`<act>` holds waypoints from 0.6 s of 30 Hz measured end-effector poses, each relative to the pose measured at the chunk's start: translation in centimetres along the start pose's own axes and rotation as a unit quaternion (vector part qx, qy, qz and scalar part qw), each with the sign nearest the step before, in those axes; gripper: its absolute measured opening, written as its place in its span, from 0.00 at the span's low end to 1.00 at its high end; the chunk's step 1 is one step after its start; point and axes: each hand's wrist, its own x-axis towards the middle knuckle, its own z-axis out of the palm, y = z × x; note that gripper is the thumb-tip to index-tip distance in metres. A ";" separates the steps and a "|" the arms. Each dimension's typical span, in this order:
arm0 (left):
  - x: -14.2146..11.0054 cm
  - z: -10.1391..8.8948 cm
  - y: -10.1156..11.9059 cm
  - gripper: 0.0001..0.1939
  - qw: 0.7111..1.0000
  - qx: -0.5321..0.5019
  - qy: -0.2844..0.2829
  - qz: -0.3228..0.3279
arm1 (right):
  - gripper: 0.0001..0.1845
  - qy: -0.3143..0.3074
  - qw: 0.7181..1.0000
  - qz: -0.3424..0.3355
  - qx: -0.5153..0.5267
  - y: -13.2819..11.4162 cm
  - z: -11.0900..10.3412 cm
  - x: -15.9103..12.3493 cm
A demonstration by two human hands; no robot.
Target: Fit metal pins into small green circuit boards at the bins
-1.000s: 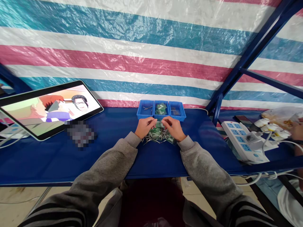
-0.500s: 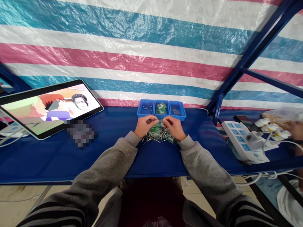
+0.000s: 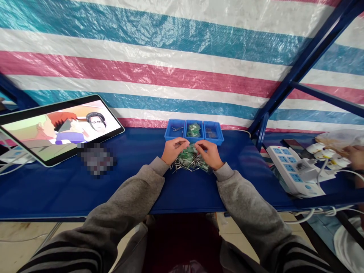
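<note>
My left hand (image 3: 174, 150) and my right hand (image 3: 209, 153) face each other just above a heaped pile, fingertips a small gap apart. Thumb and fingers are pinched together on both; whatever they grip is too small to make out. Below them the pile mixes thin metal pins (image 3: 182, 164) with green pieces (image 3: 187, 153) that look like film or small packets. Behind the hands stand three joined blue bins (image 3: 175, 138). A few metal pins (image 3: 178, 129) lie in the left bin, green pieces (image 3: 194, 130) fill the middle one, and small clear pieces (image 3: 211, 132) sit in the right one.
A tablet (image 3: 61, 131) leans at the left, with a blurred-out object (image 3: 97, 160) before it. White power strips (image 3: 288, 167) with plugs and cables stand at the right, beside a blue metal frame (image 3: 261, 131). Another person's hand (image 3: 356, 156) shows at the right edge.
Both hands stay over the pile, nearly still. My left fingertips have shifted very slightly left.
</note>
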 end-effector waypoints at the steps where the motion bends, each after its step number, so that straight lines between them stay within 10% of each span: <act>1: 0.0 0.0 0.0 0.16 1.000 -0.014 0.001 -0.002 | 0.18 0.000 1.000 0.001 -0.001 0.0 0.0 0.0; 18: 0.2 0.0 -0.1 0.18 0.995 -0.100 -0.002 -0.025 | 0.16 0.017 1.000 0.009 -0.015 0.1 -0.1 0.0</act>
